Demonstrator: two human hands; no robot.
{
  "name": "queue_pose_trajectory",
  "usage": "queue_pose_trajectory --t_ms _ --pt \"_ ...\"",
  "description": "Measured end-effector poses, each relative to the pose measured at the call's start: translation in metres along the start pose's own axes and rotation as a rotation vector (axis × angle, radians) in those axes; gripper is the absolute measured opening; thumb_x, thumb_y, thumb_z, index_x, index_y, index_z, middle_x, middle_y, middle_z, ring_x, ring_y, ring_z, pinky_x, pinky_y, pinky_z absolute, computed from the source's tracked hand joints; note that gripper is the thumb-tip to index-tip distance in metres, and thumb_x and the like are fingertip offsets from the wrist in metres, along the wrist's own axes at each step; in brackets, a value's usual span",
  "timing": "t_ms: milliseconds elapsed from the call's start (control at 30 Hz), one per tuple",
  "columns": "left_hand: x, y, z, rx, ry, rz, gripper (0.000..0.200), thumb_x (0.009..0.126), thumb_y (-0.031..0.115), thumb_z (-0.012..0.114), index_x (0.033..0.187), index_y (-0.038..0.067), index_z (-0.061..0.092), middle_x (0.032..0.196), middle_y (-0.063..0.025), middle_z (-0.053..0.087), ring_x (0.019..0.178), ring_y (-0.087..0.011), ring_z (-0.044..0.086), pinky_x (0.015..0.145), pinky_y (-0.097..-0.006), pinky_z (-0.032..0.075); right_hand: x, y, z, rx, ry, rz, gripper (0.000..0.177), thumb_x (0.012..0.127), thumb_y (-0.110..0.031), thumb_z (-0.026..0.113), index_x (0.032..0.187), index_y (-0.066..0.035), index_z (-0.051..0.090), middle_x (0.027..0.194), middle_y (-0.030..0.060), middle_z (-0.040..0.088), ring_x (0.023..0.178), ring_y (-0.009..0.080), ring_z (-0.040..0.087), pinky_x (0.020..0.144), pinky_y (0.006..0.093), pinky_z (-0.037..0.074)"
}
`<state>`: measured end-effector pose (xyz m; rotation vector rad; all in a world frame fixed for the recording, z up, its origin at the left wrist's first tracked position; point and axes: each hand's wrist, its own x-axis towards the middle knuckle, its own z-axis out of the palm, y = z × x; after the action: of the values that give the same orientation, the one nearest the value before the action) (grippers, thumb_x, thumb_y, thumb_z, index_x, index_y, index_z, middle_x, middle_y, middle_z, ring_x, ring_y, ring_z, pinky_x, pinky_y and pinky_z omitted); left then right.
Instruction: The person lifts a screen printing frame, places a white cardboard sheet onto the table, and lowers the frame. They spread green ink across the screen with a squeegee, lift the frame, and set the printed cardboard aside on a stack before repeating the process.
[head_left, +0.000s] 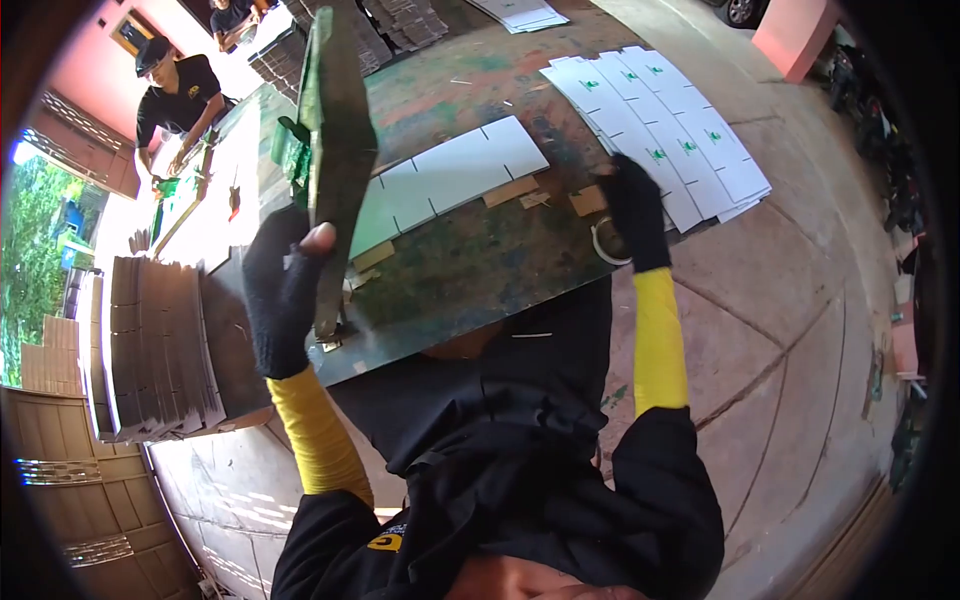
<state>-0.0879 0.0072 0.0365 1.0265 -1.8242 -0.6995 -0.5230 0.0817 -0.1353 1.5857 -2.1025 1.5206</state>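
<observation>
My left hand [285, 275], in a black fingerless glove, is closed on the edge of a raised board [342, 130] that stands tilted up from the table. A green block [292, 152] is fixed to the board's far side. Below the board, a white slotted strip [450, 178] lies on the worn tabletop [470, 260]. My right hand [633, 212], gloved as well, is at the near edge of the white printed sheets [655, 135]; its fingertips are too dark to make out. Beside that hand sits a roll of tape [608, 242].
A stack of slotted cardboard [160, 340] stands at the left. More cardboard piles [400, 25] are at the table's far side. Across the table, a person [180, 95] works with a green tool; another person [235, 20] is farther back. Small brown pieces [510, 190] lie by the strip.
</observation>
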Motion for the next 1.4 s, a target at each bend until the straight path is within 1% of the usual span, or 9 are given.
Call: queue_pose_trajectory --t_ms 67,333,467,633,767,1033,1133,1300,1400 --pt "-0.001 0.005 0.01 -0.007 0.012 0.009 0.032 0.093 0.03 0.076 0.093 0.001 0.065 0.078 -0.0028 0.059 0.076 -0.0108 0.054 0.07 -0.0282 0.045 0.011 -0.014 0.035 -0.055 -0.166 -0.198 0.031 0.092 -0.016 0.071 0.121 -0.006 0.069 0.111 0.0153 0.071 0.102 0.0339 0.069 0.085 0.0429 0.055" --pt "0.001 0.007 0.057 0.004 -0.125 0.111 0.037 0.089 0.038 0.081 0.091 0.003 0.068 0.079 -0.0065 0.062 0.074 -0.0168 0.06 0.069 -0.0324 0.049 0.031 0.002 0.088 -0.444 -0.457 -0.258 0.032 0.092 -0.018 0.064 0.123 -0.014 0.068 0.117 0.0121 0.065 0.11 0.0343 0.064 0.085 0.0524 0.049" --pt "0.002 -0.002 0.09 0.067 -0.24 0.157 0.031 0.083 0.027 0.088 0.093 0.004 0.07 0.084 -0.0078 0.067 0.078 -0.0183 0.065 0.071 -0.0327 0.051 0.025 0.0 0.086 -0.57 -0.418 -0.378 0.029 0.094 -0.021 0.061 0.121 -0.016 0.069 0.115 0.0118 0.065 0.109 0.0353 0.063 0.084 0.0539 0.049" --pt "-0.004 -0.034 0.144 0.391 -0.349 0.294 0.047 0.082 0.054 0.078 0.079 0.009 0.063 0.083 -0.0128 0.065 0.082 -0.0384 0.067 0.069 -0.0508 0.051 0.031 -0.01 0.078 -0.585 -0.487 -0.454 0.025 0.096 -0.021 0.059 0.117 -0.014 0.069 0.111 0.0132 0.066 0.104 0.0356 0.064 0.084 0.0528 0.05" --pt "-0.008 -0.055 0.166 0.447 -0.475 0.283 0.049 0.081 0.058 0.077 0.083 0.011 0.066 0.084 -0.0122 0.065 0.084 -0.0371 0.067 0.068 -0.0489 0.052 0.038 0.005 0.088 -0.51 -0.589 -0.248 0.022 0.096 -0.017 0.058 0.114 -0.011 0.069 0.107 0.0156 0.067 0.101 0.0369 0.065 0.085 0.0506 0.051" --pt "-0.001 -0.087 0.179 0.443 -0.641 0.349 0.05 0.083 0.061 0.073 0.085 0.011 0.067 0.089 -0.0116 0.066 0.087 -0.0377 0.068 0.07 -0.0511 0.053 0.034 0.02 0.087 -0.33 -0.469 -0.339 0.02 0.097 -0.012 0.056 0.111 -0.008 0.07 0.109 0.0175 0.069 0.103 0.0394 0.066 0.088 0.0465 0.053" --pt "0.0 -0.083 0.176 0.365 -0.626 0.284 0.05 0.083 0.06 0.074 0.089 0.01 0.067 0.091 -0.0124 0.067 0.09 -0.0379 0.068 0.072 -0.0516 0.053 0.041 0.025 0.088 -0.179 -0.373 -0.5 0.017 0.097 -0.015 0.059 0.106 -0.006 0.071 0.098 0.0176 0.067 0.095 0.0388 0.066 0.08 0.0505 0.052" --pt "-0.007 -0.095 0.177 0.211 -0.541 0.234 0.055 0.083 0.059 0.075 0.096 0.007 0.067 0.095 -0.015 0.066 0.093 -0.0389 0.068 0.076 -0.052 0.053 0.088 0.038 0.093 -0.132 -0.551 -0.471 0.02 0.099 -0.018 0.061 0.111 -0.006 0.071 0.104 0.0178 0.069 0.096 0.0382 0.067 0.082 0.0488 0.054" --pt "-0.004 -0.092 0.174 0.22 -0.586 0.167 0.055 0.082 0.058 0.075 0.099 0.006 0.066 0.096 -0.0158 0.066 0.094 -0.0392 0.068 0.077 -0.0519 0.053 0.12 -0.02 0.13 -0.125 -0.393 -0.492 0.026 0.099 -0.026 0.065 0.114 -0.006 0.071 0.107 0.0178 0.07 0.098 0.0377 0.069 0.083 0.0471 0.055"
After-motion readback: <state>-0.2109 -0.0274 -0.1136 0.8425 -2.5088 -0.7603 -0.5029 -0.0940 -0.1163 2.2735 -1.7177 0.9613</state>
